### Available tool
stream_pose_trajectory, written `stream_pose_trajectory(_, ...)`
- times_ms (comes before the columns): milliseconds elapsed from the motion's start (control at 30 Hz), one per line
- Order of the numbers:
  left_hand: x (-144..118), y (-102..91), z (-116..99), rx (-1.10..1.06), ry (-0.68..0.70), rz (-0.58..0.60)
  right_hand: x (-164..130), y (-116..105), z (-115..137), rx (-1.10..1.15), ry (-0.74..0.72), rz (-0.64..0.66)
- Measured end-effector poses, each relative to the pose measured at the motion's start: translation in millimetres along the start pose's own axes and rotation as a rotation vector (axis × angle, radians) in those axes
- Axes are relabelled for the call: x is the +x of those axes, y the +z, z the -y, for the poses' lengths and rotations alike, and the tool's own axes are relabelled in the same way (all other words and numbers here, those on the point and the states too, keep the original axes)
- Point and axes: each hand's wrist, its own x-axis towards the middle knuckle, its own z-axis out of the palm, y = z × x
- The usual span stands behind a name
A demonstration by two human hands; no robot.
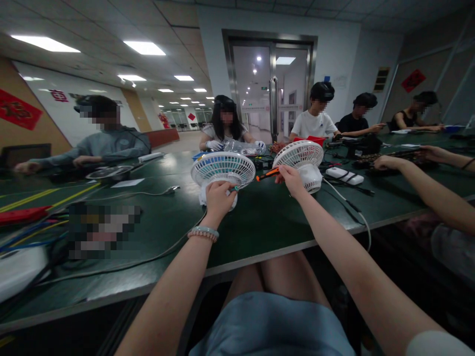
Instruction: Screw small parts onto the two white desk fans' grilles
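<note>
Right hand on orange screwdriver

no legible text anywhere, red square paper sign on right glass wall carries a dark character too blurred to read, red paper banner on left brown wall likewise unreadable, small green sign beyond door too small
</note>
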Motion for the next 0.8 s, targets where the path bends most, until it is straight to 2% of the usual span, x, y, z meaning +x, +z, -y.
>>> stream_pose_trajectory(267, 0.4, 0.5, -0.1, 0.000, -0.001, 0.003, 0.2, -5.3, -0.5, -0.268, -0.089, -0.063)
stream_pose_trajectory(633, -0.3, -0.8, -0.1, 0.001, -0.008, 0.010, -0.4, -0.5, 0.7, -0.137, -0.053, -0.073)
stream_pose_trajectory(800, 0.6, 0.7, 1.3, -0.002, 0.015, -0.009, -0.2, -0.2, 0.2, -0.129, -0.027, -0.017)
